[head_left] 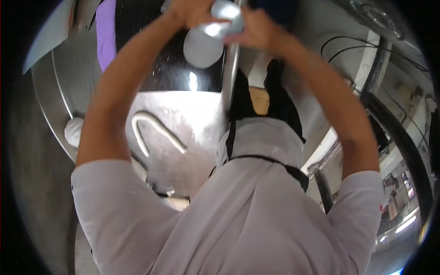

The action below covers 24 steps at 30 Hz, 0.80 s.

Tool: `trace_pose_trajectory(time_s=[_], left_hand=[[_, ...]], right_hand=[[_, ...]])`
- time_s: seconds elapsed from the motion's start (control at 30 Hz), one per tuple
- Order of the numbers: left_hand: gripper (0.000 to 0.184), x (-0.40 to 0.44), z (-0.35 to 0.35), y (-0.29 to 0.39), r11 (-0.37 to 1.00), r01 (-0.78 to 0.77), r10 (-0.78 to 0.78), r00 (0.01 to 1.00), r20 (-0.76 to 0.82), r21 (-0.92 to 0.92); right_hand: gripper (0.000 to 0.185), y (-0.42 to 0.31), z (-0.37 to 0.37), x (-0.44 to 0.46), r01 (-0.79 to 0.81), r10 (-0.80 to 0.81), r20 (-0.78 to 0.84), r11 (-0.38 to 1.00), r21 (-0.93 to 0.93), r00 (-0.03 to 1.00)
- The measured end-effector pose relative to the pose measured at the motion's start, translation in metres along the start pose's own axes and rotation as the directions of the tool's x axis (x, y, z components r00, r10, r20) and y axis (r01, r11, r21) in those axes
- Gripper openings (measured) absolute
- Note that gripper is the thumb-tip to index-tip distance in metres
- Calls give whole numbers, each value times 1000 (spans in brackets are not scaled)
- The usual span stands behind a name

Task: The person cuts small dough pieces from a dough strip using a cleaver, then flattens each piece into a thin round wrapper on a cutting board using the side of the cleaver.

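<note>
Right hand [256, 30]: fingers clamped on clear plastic [234, 26]. Left hand [195, 12]: touching it, closure cannot be told. Disc [201, 51]: just below fingers

No text, label, brand, number or sign can be read on the shirt [270, 220], the worktop [201, 112] or anything else.

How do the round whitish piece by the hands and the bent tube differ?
The round whitish piece is broad and disc-like; the bent tube is slim and hooked. The round whitish piece shows against the black surface; the bent tube lies on shiny metal. Both look pale.
</note>
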<state>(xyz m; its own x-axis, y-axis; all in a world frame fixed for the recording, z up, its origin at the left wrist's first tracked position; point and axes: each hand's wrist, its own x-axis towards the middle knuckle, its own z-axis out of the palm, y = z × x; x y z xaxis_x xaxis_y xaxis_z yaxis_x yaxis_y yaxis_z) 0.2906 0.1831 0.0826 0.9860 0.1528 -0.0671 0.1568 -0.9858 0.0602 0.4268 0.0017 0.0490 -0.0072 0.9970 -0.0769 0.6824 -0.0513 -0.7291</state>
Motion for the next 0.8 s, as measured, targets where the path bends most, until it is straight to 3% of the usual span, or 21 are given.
trace_pose_trajectory(time_s=[0.03, 0.07, 0.1, 0.13, 0.17, 0.2, 0.23, 0.27, 0.33, 0.37, 0.4, 0.43, 0.47, 0.5, 0.53, 0.57, 0.6, 0.67, 0.73, 0.77, 0.8], left_hand=[[119, 5, 7, -11, 986, 3, 12, 996, -88, 165], [119, 7, 9, -18, 984, -4, 21, 996, -91, 179], [113, 12, 7, -27, 984, 51, -13, 975, -220, 170], [107, 13, 1, -26, 985, 102, -49, 940, -337, 142], [86, 4, -2, -18, 987, 121, -58, 876, -478, 103], [86, -9, -13, -12, 988, 119, -56, 877, -476, 103], [79, -24, -24, -10, 993, -92, 78, 980, -182, -72], [73, -35, -29, -13, 927, -231, 268, 959, 94, -295], [83, -69, 8, -5, 890, -404, 448, 862, 238, -210], [79, -78, 1, 10, 877, -442, 462, 883, 77, -190], [79, -76, 3, 20, 882, -432, 452, 889, 75, -191], [73, -72, 7, 27, 910, -392, 409, 901, 143, -134], [68, -69, 11, 28, 934, -349, 356, 912, 203, -68], [42, -71, 19, 24, 918, -385, 387, 922, 7, -95], [42, -67, 21, 19, 925, -369, 371, 929, 0, -88], [54, -60, 20, 16, 916, -397, 402, 907, 130, -61], [62, -45, 5, 18, 896, -440, 427, 825, 369, -53], [78, -15, -26, 23, 854, -508, 394, 498, 773, -108], [22, -33, -20, 25, 919, -386, 381, 828, 411, -74], [22, -36, -22, 23, 921, -385, 375, 835, 403, -60], [16, -38, -24, 21, 928, -363, 367, 855, 365, -83]], right_hand=[[74, 38, 8, 25, 345, -367, -192, 929, -135, 910], [46, -2, -33, 32, -69, 66, 49, 996, 55, 997], [49, 10, -35, 46, 52, -40, -102, 992, 115, 994], [44, 4, -44, 61, 61, -64, -172, 998, -21, 983], [41, 0, -55, 63, -145, 164, -125, 978, 151, 979], [39, -26, -74, 64, -345, 374, -38, 887, 305, 927], [39, -22, -67, 58, -349, 378, -37, 885, 309, 925], [37, -11, -53, 51, -357, 392, -11, 848, 390, 920], [45, -2, -13, 12, -245, 296, -42, 854, 459, 954], [55, -5, 15, -34, -251, 279, -15, 886, 389, 960], [66, -9, 42, -79, -251, 262, 11, 914, 318, 965], [59, -14, 60, -125, -372, 348, 135, 834, 408, 928], [58, -31, 69, -168, -466, 447, 138, 811, 355, 884], [61, -40, 69, -206, -404, 377, 152, 803, 439, 914], [61, -35, 72, -243, -469, 395, 266, 815, 341, 879], [58, -43, 64, -266, -502, 411, 311, 800, 329, 857], [55, -46, 58, -276, -533, 425, 352, 785, 315, 834], [51, -44, 41, -262, -515, 462, 238, 815, 265, 854], [45, -46, 12, -225, -561, 552, 117, 783, 268, 826], [42, -39, -3, -191, -606, 603, 119, 732, 313, 789], [42, -21, -7, -164, -482, 499, 8, 833, 272, 866]])
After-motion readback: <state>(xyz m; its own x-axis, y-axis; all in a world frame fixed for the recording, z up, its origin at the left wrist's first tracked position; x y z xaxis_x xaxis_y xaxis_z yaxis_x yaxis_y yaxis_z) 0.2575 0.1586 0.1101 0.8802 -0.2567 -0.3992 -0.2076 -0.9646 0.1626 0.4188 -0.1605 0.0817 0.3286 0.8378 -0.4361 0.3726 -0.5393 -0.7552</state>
